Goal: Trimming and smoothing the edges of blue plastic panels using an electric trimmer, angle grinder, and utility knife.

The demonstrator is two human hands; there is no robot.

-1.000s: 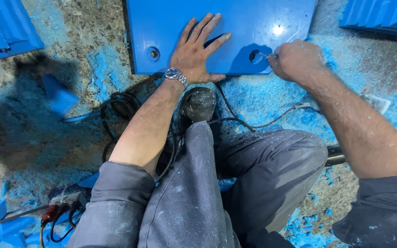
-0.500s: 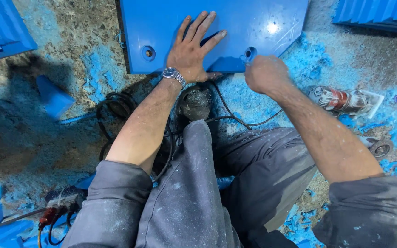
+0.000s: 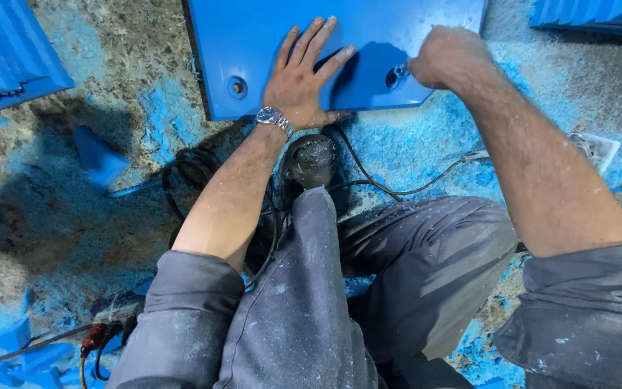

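A flat blue plastic panel (image 3: 368,36) lies on the floor in front of me, with a round hole near its lower left corner (image 3: 237,87) and another at its lower right (image 3: 397,74). My left hand (image 3: 305,75), with a wristwatch, lies flat on the panel, fingers spread, pressing it down. My right hand (image 3: 446,57) is closed in a fist at the right hole; a small metal piece shows at its fingertips, too small to identify. My knees in grey trousers fill the foreground.
Blue shavings and dust cover the rough floor. Black cables (image 3: 188,173) coil under my left arm, next to a dusty dark shoe (image 3: 311,162). Blue ribbed panels lie at the far left (image 3: 1,57) and top right (image 3: 599,14). A power strip with plugs (image 3: 109,317) sits lower left.
My right hand has moved left and up to the panel's right hole. The left hand has stayed flat on the panel. The view has shifted slightly.
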